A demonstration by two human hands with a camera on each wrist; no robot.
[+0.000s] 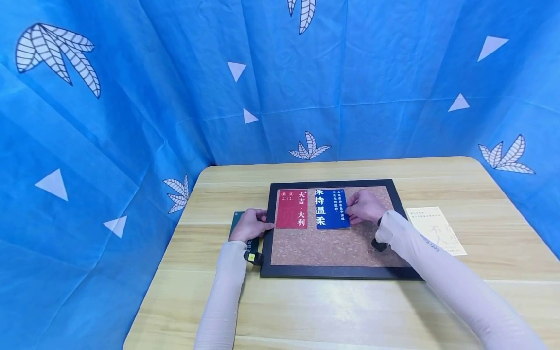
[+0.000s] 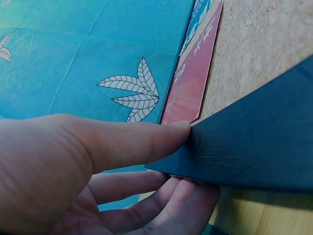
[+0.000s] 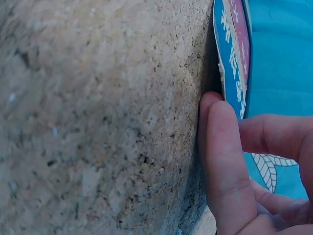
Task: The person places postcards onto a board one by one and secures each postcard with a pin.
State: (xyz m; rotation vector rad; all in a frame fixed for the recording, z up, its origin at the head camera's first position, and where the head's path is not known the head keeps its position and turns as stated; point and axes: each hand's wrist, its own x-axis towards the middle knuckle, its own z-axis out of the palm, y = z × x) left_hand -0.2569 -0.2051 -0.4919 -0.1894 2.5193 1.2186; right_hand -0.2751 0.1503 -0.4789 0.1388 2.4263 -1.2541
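A black-framed cork board [image 1: 315,250] lies on the table. My left hand [image 1: 250,224] grips its left side, thumb on top of the frame [image 2: 254,142] and fingers curled beneath it, as the left wrist view shows. Beside that thumb is a red card [image 1: 291,210] with white characters, on the cork. A blue card [image 1: 329,216] with white characters stands to its right. By its right edge, my right hand [image 1: 366,207] pinches the blue card. Up close in the right wrist view, the fingertips [image 3: 222,117] are at the card's edge, against the cork.
A cream card [image 1: 430,226] with faint characters lies on the table right of the board, partly covered by the right sleeve. Under the left hand lies a dark green card [image 1: 237,218]. Blue patterned cloth [image 1: 297,87] hangs behind and beside the wooden table [image 1: 323,316].
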